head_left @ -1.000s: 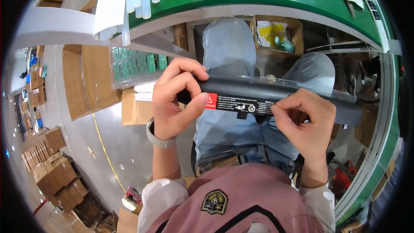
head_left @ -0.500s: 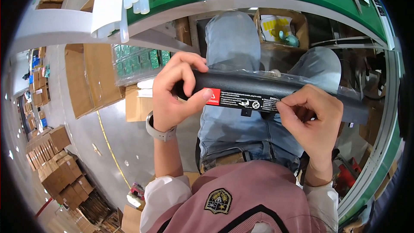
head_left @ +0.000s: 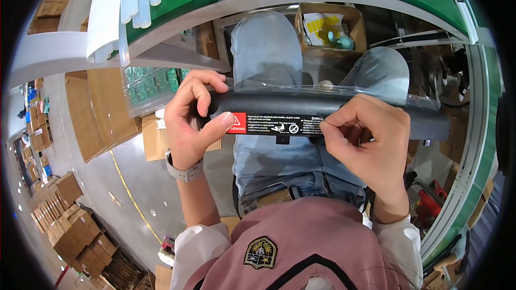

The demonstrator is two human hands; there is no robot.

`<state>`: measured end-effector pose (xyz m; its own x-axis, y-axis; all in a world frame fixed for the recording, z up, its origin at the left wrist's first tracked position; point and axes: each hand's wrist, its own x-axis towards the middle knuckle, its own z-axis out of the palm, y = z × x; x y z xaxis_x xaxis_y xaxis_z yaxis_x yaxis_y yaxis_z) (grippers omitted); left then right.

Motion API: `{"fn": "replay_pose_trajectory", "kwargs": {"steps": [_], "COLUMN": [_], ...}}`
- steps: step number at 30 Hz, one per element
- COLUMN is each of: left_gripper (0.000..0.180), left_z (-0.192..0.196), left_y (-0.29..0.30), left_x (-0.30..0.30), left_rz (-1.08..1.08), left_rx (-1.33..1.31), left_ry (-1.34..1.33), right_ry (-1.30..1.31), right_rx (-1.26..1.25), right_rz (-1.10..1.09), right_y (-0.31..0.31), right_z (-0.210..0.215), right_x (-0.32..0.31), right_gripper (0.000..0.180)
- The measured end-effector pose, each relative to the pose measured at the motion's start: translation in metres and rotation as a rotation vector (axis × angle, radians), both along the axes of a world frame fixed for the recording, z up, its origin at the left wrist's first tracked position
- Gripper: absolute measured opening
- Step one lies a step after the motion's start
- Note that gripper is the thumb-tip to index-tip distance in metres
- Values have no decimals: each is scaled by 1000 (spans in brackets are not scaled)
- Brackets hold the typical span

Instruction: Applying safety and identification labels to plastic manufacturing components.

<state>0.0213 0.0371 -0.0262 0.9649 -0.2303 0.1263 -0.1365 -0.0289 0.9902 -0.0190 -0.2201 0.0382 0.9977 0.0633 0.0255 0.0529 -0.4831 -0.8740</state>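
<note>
Black bar (head_left: 279,103) is stretching left to right above your lap (head_left: 263,161), with your left hand (head_left: 185,126) grasping its left end while your right hand (head_left: 371,147) is pinching at the label's (head_left: 271,124) visible right end.

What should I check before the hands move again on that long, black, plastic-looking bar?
1. Bare left hand holding the long, black, plastic-looking bar: ok, at its left end.
2. Left thumb clear of the flat, rectangular red-and-black label: not ok, it overlaps the red end.
3. Bare right hand at the label: ok, thumb and forefinger meet near its right end.
4. Label's right end stuck down: cannot tell, the right hand hides it.
5. Small, square black tab uncovered: ok, it shows below the label.
</note>
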Motion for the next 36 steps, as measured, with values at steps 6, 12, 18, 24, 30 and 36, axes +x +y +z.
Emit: {"fn": "replay_pose_trajectory", "kwargs": {"steps": [6,12,18,24,30,36], "left_gripper": [35,36,38,39,33,17], "left_z": [-1,0,-3,4,2,39], "left_y": [-2,3,-4,-3,-3,-10], "left_x": [1,-2,13,23,27,39], "left_rz": [-27,19,-43,31,-21,119], "left_rx": [17,52,52,80,46,5], "left_ry": [-31,-70,-61,-139,-31,-237], "right_ry": [-51,3,-516,-642,-757,-589], "right_rx": [-540,-1004,-722,-1024,-1174,-917], "right_rz": [112,-14,353,139,111,-159], "right_y": [-2,-6,9,-127,-197,-216], "right_z": [15,38,-17,-1,-21,37], "right_x": [2,5,-4,-25,-39,-124], "right_gripper": [24,38,53,44,40,38]}}
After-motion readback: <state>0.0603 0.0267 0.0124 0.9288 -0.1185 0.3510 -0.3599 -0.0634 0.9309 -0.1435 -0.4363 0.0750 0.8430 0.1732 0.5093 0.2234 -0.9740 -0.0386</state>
